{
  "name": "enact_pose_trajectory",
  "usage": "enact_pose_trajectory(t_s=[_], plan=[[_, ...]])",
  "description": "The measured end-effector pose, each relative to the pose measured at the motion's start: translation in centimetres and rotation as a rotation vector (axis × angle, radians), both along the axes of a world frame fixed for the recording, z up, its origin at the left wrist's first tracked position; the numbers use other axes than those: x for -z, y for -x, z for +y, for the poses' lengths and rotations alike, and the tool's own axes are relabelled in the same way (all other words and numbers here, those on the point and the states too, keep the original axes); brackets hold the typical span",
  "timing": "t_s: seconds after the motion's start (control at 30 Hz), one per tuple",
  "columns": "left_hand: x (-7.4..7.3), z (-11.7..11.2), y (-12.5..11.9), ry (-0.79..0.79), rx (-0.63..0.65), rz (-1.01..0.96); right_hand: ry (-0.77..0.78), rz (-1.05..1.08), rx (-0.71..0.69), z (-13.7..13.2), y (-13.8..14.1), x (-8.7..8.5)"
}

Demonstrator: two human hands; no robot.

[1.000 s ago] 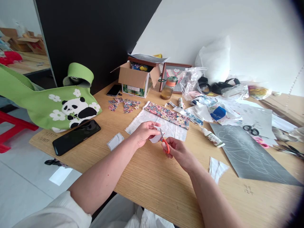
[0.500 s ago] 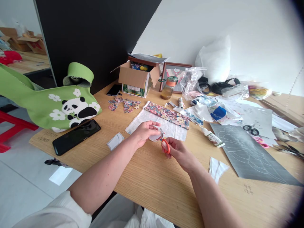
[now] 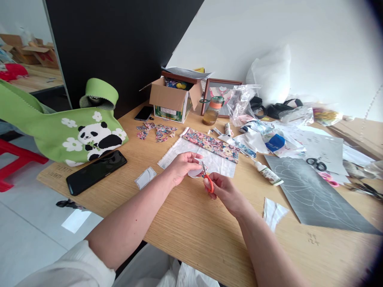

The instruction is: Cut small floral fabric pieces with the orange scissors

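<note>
My left hand [image 3: 184,167] pinches a small white piece [image 3: 194,173], paper or fabric, partly hidden by the fingers. In my right hand [image 3: 221,186] is a pair of orange-handled scissors [image 3: 210,184], fingers through the loops. Their blades point up and away, touching or close beside the white piece. Behind both hands lies a white cloth [image 3: 170,156] with a folded floral fabric strip [image 3: 211,145] along its far side. Floral scraps [image 3: 157,131] rest further left. A pale offcut [image 3: 145,177] lies near my left forearm, and another white scrap [image 3: 273,213] to the right of my right forearm.
To the left are a black phone [image 3: 96,171] and a green panda bag [image 3: 74,135]. An open cardboard box [image 3: 173,99] and a bottle of liquid [image 3: 211,115] stand at the back. Rightward lie a glue bottle [image 3: 268,173], a grey patterned sheet [image 3: 314,195] and black scissors [image 3: 316,164].
Almost nothing differs. Both hands keep their places, with the scissors at the white piece and only a very slight shift at the blades.
</note>
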State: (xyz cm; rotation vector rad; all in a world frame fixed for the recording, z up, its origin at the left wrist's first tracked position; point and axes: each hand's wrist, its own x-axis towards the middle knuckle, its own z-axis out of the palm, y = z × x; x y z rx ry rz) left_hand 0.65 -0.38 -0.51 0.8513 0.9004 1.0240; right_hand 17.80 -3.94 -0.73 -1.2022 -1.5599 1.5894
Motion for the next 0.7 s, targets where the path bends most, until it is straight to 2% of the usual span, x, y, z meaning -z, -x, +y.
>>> enact_pose_trajectory(t_s=[0.7], plan=[[-0.9,-0.2,0.5,0.046,0.032,0.031,0.062,0.055,-0.127,0.2,-1.1,-0.2]])
